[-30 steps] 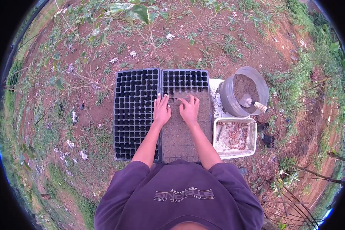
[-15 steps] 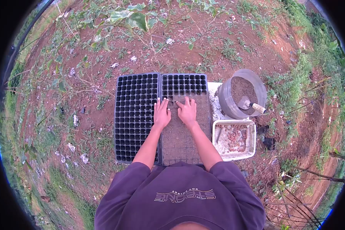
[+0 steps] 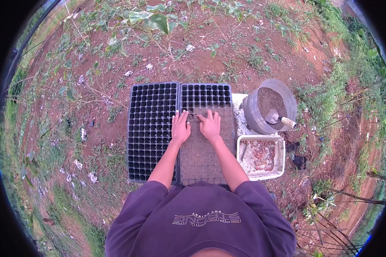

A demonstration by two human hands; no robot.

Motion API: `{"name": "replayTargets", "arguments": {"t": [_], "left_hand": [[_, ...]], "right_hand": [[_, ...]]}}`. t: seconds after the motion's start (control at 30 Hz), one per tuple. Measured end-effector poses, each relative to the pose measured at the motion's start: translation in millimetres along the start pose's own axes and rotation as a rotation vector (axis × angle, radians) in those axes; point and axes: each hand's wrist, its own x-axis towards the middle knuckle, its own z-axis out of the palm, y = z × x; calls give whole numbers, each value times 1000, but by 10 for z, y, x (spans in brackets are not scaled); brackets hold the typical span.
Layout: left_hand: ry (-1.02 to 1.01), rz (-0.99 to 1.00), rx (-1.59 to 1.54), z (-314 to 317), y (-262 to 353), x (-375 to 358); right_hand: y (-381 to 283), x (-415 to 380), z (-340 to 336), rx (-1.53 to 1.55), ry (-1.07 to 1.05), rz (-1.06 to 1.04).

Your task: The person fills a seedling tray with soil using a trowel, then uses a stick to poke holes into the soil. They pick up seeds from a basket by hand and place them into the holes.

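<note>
Two black seedling trays stand side by side. In the left seedling tray [image 3: 152,137] the cells are bare. The right seedling tray [image 3: 206,92] has dark, bare cells at its far end, and brown soil [image 3: 200,158] covers the rest. My left hand [image 3: 181,128] lies flat across the seam between the trays, fingers stretched forward and holding nothing. On the soil near the edge of the bare cells rests my right hand [image 3: 210,127], its fingers apart and its thumb reaching left. What lies under the fingertips is hidden.
At the right stands a round translucent tub [image 3: 255,113] of soil with a trowel [image 3: 287,122] in it. Nearer me is a cream plastic basket [image 3: 283,158] with small reddish-brown pieces and a thin dark stick. Leafy plants [image 3: 158,21] grow beyond the trays.
Both hands keep almost the same place on the trays. The right hand's fingers have shifted very slightly, and the whole view has moved a little.
</note>
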Motion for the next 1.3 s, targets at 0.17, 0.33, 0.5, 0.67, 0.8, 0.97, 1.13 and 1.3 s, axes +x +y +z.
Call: {"name": "replayTargets", "arguments": {"t": [0.17, 0.33, 0.5, 0.67, 0.8, 0.97, 1.13, 1.3], "left_hand": [[9, -2, 0, -11, 27, -2], [11, -11, -3, -7, 21, 3], [10, -7, 6, -12, 21, -7], [-9, -14, 23, -55, 38, -33], [65, -57, -42, -14, 135, -284], [113, 0, -137, 98, 457, -602], [89, 88, -186, 237, 990, -792], [51, 132, -215, 437, 1409, -888]], "right_hand": [[-20, 68, -30, -111, -75, -29], [-58, 143, -86, -97, -204, 62], [0, 139, -70, -129, -239, -9], [-19, -111, -223, 130, -39, 50], [58, -370, -410, 329, 141, 137], [260, -680, -625, 353, 205, 109], [562, -966, -824, 328, 259, 111], [935, -1274, -895, 299, 375, 194]]}}
